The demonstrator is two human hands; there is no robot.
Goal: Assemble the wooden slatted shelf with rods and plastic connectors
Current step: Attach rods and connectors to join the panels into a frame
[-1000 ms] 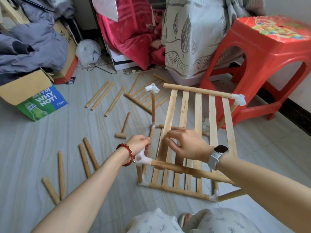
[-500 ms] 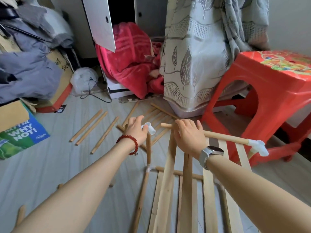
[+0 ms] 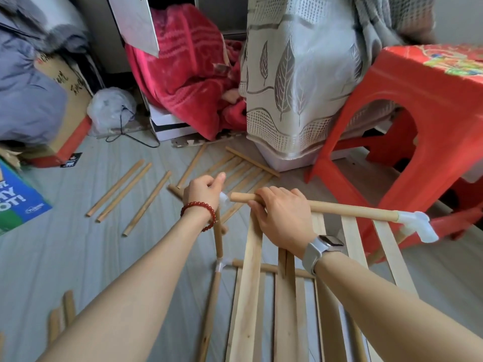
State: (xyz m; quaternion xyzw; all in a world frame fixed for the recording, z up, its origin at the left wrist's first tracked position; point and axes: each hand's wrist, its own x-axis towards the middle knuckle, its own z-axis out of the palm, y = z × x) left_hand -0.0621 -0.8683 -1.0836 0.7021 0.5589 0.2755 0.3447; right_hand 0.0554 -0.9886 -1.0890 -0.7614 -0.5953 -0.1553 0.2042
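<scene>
The partly built wooden shelf (image 3: 251,296) stands tilted on the floor in front of me, its slats running toward me. My right hand (image 3: 281,218) grips the shelf's top rod (image 3: 347,208) near its bare left end. The rod's right end sits in a white plastic connector (image 3: 418,224). My left hand (image 3: 203,190) holds another white connector (image 3: 223,198) on top of an upright rod (image 3: 218,239), just left of the bare rod end. The two are close but apart. A lower connector (image 3: 220,265) joins that upright to the frame.
Loose rods (image 3: 146,202) lie on the grey floor at left, and a spare slat panel (image 3: 235,168) lies behind the hands. A red plastic stool (image 3: 423,121) stands at right, beside draped fabric (image 3: 300,74). Cardboard boxes (image 3: 23,199) and clothes crowd the left.
Both hands moved up from the shelf's near lower corner to its far top edge. The left hand closed round the top connector. The view tilted upward and closer.
</scene>
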